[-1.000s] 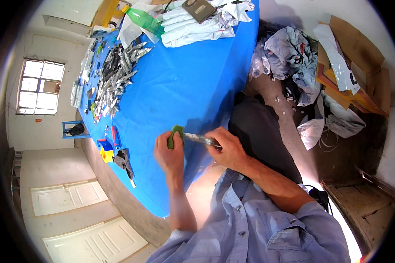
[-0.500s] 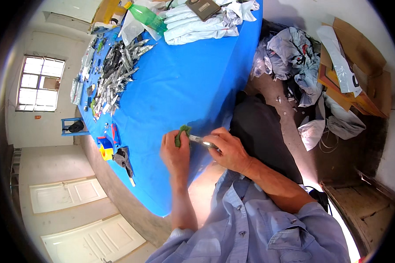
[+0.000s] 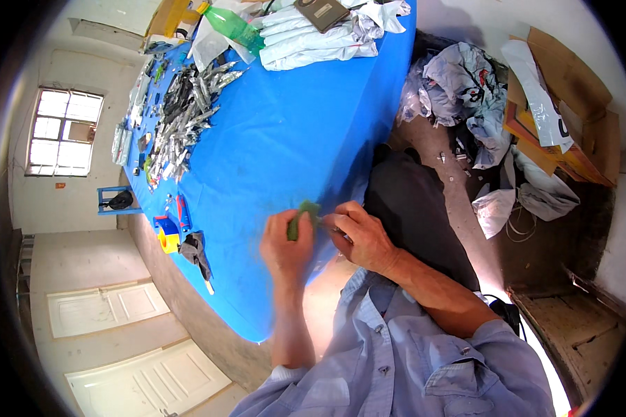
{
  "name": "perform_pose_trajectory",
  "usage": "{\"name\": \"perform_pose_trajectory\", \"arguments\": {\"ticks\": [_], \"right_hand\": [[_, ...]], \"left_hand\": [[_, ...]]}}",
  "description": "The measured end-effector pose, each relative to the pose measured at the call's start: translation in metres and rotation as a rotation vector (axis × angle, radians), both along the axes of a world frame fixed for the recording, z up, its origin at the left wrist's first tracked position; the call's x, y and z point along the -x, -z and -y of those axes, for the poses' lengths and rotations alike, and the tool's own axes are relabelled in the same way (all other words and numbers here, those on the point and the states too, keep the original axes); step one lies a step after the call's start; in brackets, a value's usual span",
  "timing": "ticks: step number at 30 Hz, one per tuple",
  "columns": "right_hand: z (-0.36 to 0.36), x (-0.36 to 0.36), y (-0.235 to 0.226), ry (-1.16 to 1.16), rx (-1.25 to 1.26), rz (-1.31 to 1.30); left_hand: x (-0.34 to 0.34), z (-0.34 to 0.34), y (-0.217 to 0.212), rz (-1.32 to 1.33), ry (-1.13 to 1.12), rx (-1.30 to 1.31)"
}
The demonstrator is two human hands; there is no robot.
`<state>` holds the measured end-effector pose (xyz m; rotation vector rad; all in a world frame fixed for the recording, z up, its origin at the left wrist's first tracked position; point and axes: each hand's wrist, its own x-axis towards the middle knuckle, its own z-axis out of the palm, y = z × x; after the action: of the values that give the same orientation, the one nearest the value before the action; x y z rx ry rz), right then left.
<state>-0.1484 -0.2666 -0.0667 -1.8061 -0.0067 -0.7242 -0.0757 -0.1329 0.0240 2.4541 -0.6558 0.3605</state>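
Note:
My left hand [image 3: 286, 249] pinches a small green piece [image 3: 300, 217] over the near edge of the blue table [image 3: 278, 132]. My right hand [image 3: 360, 235] is closed right beside it, fingers against the green piece, gripping a thin silvery tool that is mostly hidden in the fist. Both hands are slightly blurred. My dark trouser leg [image 3: 414, 208] lies just right of the hands.
A heap of silvery packets [image 3: 181, 111] lies at the table's far left, with a green bottle [image 3: 233, 24] and white cloths [image 3: 320, 38] at the far end. Small red, blue and yellow things [image 3: 170, 226] sit at the left edge. Bags and cardboard [image 3: 556, 90] clutter the floor on the right.
Both hands have drawn closer to me along the table edge, and the right hand has closed in on the green piece so the silvery tool no longer shows.

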Motion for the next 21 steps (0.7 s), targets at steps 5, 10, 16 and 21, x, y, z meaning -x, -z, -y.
{"name": "perform_pose_trajectory", "arguments": {"ticks": [5,10,16,21], "right_hand": [[-0.002,-0.001,0.003,0.006,0.013,0.026],[-0.004,-0.002,0.002,0.008,0.04,0.006],[-0.003,0.0,0.0,0.004,0.038,0.002],[-0.001,0.001,0.002,-0.028,0.033,-0.035]], "left_hand": [[0.001,0.001,0.007,-0.026,-0.018,-0.01],[-0.021,-0.012,0.008,-0.015,-0.1,-0.047],[-0.032,-0.031,0.013,0.007,-0.154,-0.018],[-0.008,-0.012,0.004,-0.048,-0.086,0.004]]}}
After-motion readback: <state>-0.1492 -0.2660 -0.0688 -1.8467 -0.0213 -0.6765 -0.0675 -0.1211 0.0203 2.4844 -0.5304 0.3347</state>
